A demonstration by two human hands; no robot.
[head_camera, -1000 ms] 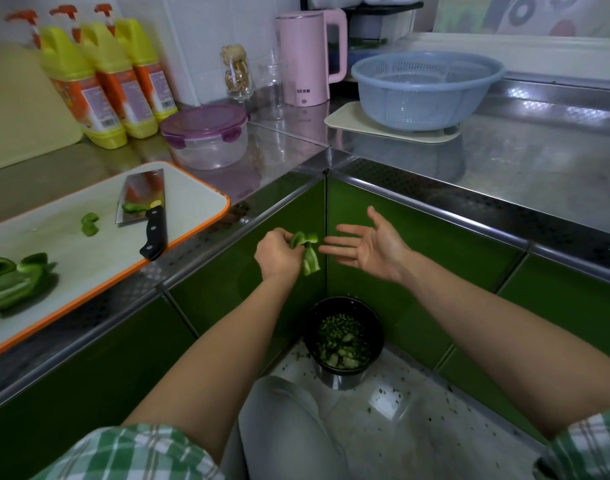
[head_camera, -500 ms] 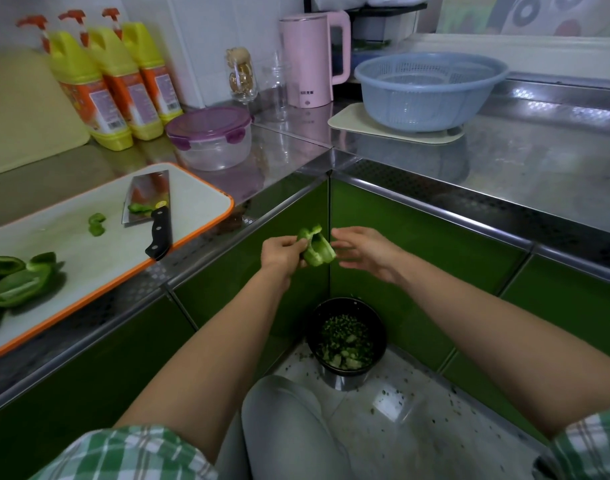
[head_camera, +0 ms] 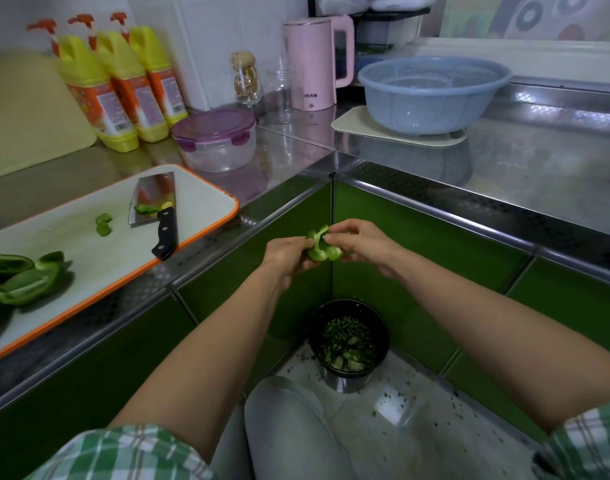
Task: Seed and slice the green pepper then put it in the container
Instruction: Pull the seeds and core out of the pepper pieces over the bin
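Head view: both forearms reach forward and meet mid-frame, above waste bin [head_camera: 346, 381] on floor. Left hand [head_camera: 286, 252] curled, pinching left end of green pepper piece [head_camera: 322, 251]. Right hand [head_camera: 360, 244] palm-down, fingertips pinching its upper edge. Piece's long axis runs 10-to-4 o'clock. Pepper halves [head_camera: 23, 278] lie on cutting board [head_camera: 199, 192] at 9 o'clock. Lidded container [head_camera: 215, 140] on desk [head_camera: 538, 161] at 11.

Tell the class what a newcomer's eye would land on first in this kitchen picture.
The left hand and right hand hold a green pepper piece above the black bin on the floor. Left of them, a cleaver lies on the orange-rimmed cutting board.
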